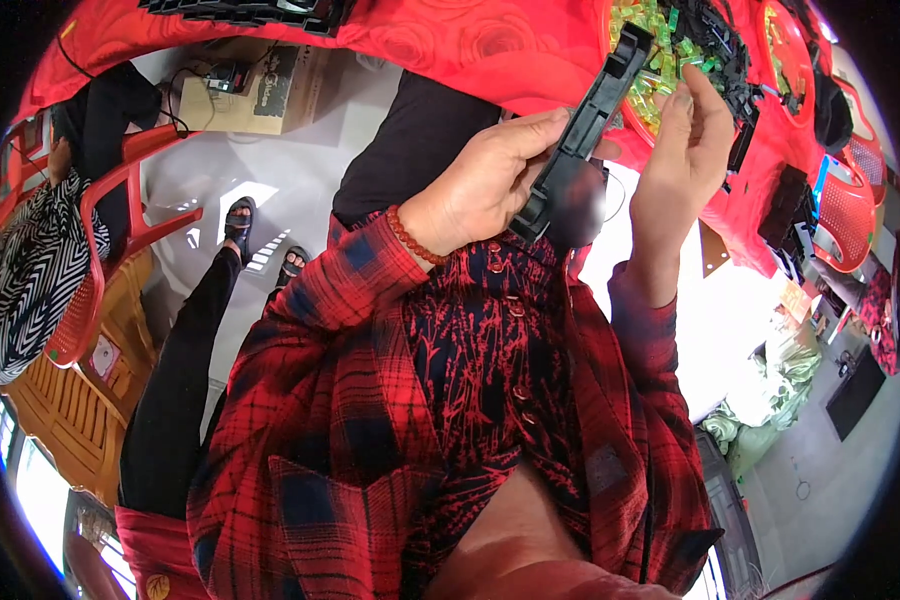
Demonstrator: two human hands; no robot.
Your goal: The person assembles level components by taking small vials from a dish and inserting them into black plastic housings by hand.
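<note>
A long black plastic housing [588,120] with a hollow channel is held slanting in front of my chest. My left hand [480,180] is closed round its lower half, thumb along its near side. My right hand [685,165] is raised just right of the housing's upper end and apart from it. Its fingers are bent, thumb and forefinger tips close together; anything small between them cannot be made out. Behind that hand, small translucent yellow-green plastic pieces [660,62] fill a red basin [610,25]. Black plastic parts [725,60] are heaped beside them.
A rose-patterned red cloth [460,50] covers the table, with black parts [260,10] at far left. Another red basin [790,50] stands at right. Below are a cardboard box [245,105] and red plastic chair [130,200]. Another person's patterned sleeve [40,270] shows at left.
</note>
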